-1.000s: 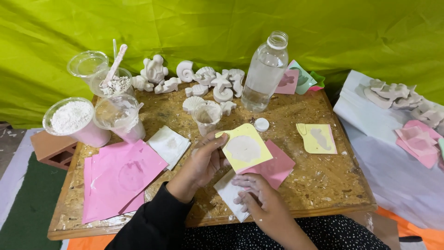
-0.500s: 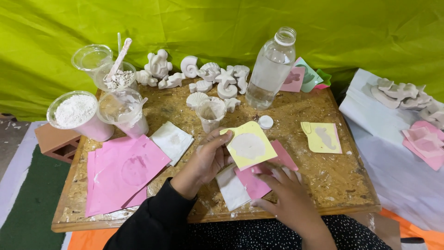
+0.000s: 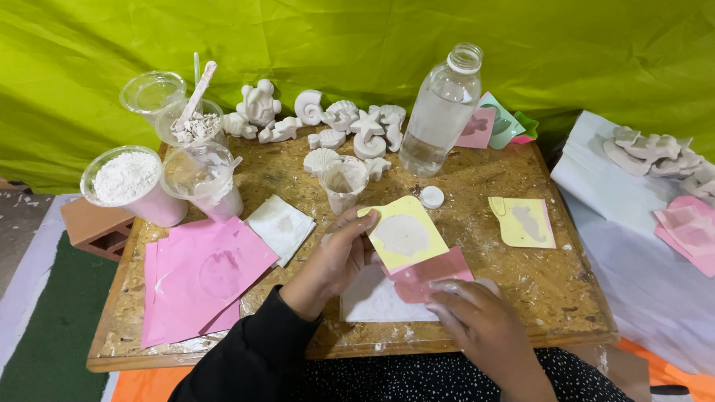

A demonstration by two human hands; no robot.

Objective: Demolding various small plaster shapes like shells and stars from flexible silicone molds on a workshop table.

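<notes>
Left hand [image 3: 335,257] pinches a yellow square mould sheet with a pale plaster-filled shape [image 3: 406,237] above the wooden tabletop [image 3: 477,186]; right hand [image 3: 477,324] presses a pink mould sheet [image 3: 432,272] flat onto white paper [image 3: 372,301]. Keeping the yellow sheet level should protect its filling.

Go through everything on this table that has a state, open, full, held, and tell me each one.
Clear plastic water bottle: uncapped, upright, partly full.
White bottle cap: off, lying on the board.
Clear cup of white powder: open, nearly full.
Yellow square mould: filled, pinched by left hand.
Pink mould: under right hand.
</notes>
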